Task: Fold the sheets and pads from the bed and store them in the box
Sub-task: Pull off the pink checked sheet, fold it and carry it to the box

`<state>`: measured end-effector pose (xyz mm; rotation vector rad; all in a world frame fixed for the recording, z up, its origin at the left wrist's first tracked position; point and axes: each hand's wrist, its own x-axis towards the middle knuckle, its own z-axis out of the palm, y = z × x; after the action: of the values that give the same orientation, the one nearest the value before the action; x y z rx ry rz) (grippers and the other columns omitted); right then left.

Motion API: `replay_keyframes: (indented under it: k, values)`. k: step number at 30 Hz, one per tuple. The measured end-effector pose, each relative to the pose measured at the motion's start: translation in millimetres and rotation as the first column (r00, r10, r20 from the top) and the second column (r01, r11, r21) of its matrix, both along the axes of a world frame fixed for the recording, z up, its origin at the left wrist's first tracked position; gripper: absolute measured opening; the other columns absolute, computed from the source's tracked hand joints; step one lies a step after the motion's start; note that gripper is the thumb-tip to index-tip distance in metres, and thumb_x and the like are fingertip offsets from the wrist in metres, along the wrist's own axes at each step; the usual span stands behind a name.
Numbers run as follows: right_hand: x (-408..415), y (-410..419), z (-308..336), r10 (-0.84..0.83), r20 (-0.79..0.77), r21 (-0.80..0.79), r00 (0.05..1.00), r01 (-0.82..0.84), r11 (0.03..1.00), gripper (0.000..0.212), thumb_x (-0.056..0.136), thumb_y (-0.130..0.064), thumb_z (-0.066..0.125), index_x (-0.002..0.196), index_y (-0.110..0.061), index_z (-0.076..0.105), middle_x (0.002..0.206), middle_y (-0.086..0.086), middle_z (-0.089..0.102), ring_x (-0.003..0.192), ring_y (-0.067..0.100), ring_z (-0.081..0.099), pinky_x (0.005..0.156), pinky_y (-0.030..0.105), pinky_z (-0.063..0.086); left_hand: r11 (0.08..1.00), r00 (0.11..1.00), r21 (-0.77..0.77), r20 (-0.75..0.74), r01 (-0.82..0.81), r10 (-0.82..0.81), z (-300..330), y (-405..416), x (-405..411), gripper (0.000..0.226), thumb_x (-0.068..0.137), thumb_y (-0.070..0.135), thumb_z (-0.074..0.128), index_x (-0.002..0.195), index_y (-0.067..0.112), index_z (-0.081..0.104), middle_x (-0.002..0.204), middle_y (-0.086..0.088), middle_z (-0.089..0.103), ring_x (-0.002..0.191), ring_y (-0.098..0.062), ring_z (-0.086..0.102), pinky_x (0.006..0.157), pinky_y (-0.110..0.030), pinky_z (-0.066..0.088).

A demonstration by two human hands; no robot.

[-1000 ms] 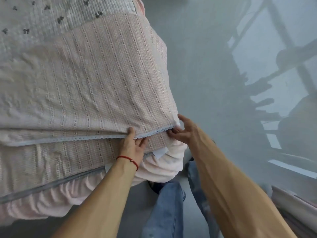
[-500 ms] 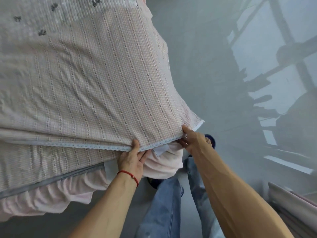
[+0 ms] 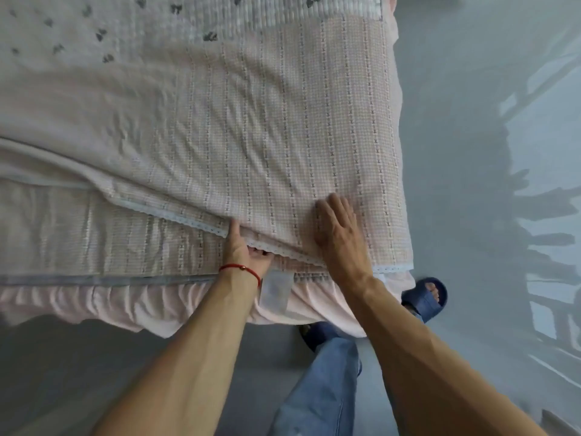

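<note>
Across the centre of the frame the checked pink sheet [image 3: 251, 136] lies folded over the bed, its lace edge [image 3: 176, 217] running toward the lower right; the left hand [image 3: 243, 250] pinches that edge at lower centre, while the right hand [image 3: 338, 229] lies flat, fingers straight, on the sheet beside it. Below them hang a white label [image 3: 276, 291] and a pink ruffled skirt [image 3: 125, 305]; a printed quilt [image 3: 141, 29] fills the upper left, and a blue slipper [image 3: 426, 297] stands on the grey floor [image 3: 471, 89] at right.
</note>
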<state>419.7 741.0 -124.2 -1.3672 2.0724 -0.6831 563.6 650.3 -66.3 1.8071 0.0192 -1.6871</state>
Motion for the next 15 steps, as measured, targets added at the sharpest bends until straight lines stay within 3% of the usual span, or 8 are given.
replay_keyframes:
  k: [2,4,6,7,9,12,15]
  values:
    - [-2.5,-1.8,-10.1,0.001,0.057,0.028,0.998,-0.002,1.000,0.072,0.094,0.002,0.066,0.158,-0.013,0.036,0.169,0.011,0.023,0.158,0.029,0.012,0.129,0.045,0.013,0.996,0.996,0.010,-0.026,-0.085,0.085,-9.8,-18.8,24.8,0.053,0.098,0.054,0.056,0.131,0.012,0.060,0.132,-0.018,0.061,0.123,-0.037,0.057,0.108,-0.057,0.044]
    - [-3.4,-4.8,-13.4,0.019,0.042,0.061,0.999,-0.022,0.998,0.075,0.092,0.002,0.068,0.158,-0.014,0.037,0.169,0.010,0.023,0.158,0.028,0.013,0.129,0.047,0.016,0.993,0.993,-0.029,0.023,-0.115,0.116,-13.1,-19.4,43.8,0.049,0.101,0.048,0.056,0.138,0.016,0.056,0.134,-0.015,0.061,0.121,-0.034,0.059,0.095,-0.055,0.052]
    - [-3.5,-6.8,-10.6,0.017,0.030,0.089,0.999,-0.020,0.996,0.076,0.091,0.003,0.069,0.157,-0.014,0.037,0.169,0.011,0.023,0.158,0.030,0.014,0.127,0.050,0.020,0.989,0.984,-0.082,0.121,-0.124,0.134,-8.2,-3.3,57.9,0.042,0.100,0.043,0.060,0.134,0.019,0.057,0.123,-0.011,0.067,0.112,-0.029,0.064,0.076,-0.045,0.058]
    - [-1.0,-8.4,-6.8,0.024,0.015,0.103,1.000,-0.025,0.994,0.075,0.091,0.003,0.069,0.157,-0.013,0.037,0.169,0.012,0.022,0.158,0.031,0.014,0.127,0.051,0.021,0.985,0.976,-0.099,0.152,-0.143,0.156,-5.9,8.6,67.2,0.037,0.099,0.038,0.064,0.128,0.016,0.059,0.117,-0.010,0.070,0.109,-0.027,0.067,0.075,-0.041,0.059]
    - [4.3,-12.1,2.2,0.036,-0.094,0.159,0.995,-0.021,0.987,0.073,0.092,0.002,0.064,0.157,-0.012,0.034,0.169,0.014,0.021,0.157,0.034,0.015,0.126,0.053,0.021,0.986,0.977,-0.112,0.161,-0.120,0.137,-1.9,32.8,79.9,0.027,0.099,0.032,0.065,0.116,0.011,0.063,0.109,-0.010,0.073,0.105,-0.024,0.069,0.084,-0.038,0.059]
    - [26.4,-30.7,24.9,0.032,-0.258,0.198,0.966,0.021,0.980,0.071,0.091,-0.003,0.055,0.156,-0.014,0.029,0.168,0.012,0.017,0.156,0.034,0.012,0.125,0.058,0.017,0.997,0.992,-0.078,0.127,0.001,0.009,-2.5,46.6,93.6,0.022,0.103,0.026,0.057,0.115,0.008,0.063,0.109,-0.010,0.072,0.100,-0.021,0.070,0.094,-0.040,0.056]
    - [58.4,-64.6,42.4,0.244,-0.193,0.171,0.950,-0.212,0.962,0.077,0.101,-0.029,0.057,0.164,-0.026,0.012,0.173,0.005,-0.006,0.158,0.031,-0.011,0.126,0.059,-0.002,0.990,0.983,0.018,0.117,0.142,-0.143,-8.7,36.1,107.1,0.023,0.104,0.018,0.055,0.117,0.001,0.061,0.110,-0.014,0.069,0.098,-0.025,0.069,0.100,-0.044,0.054]
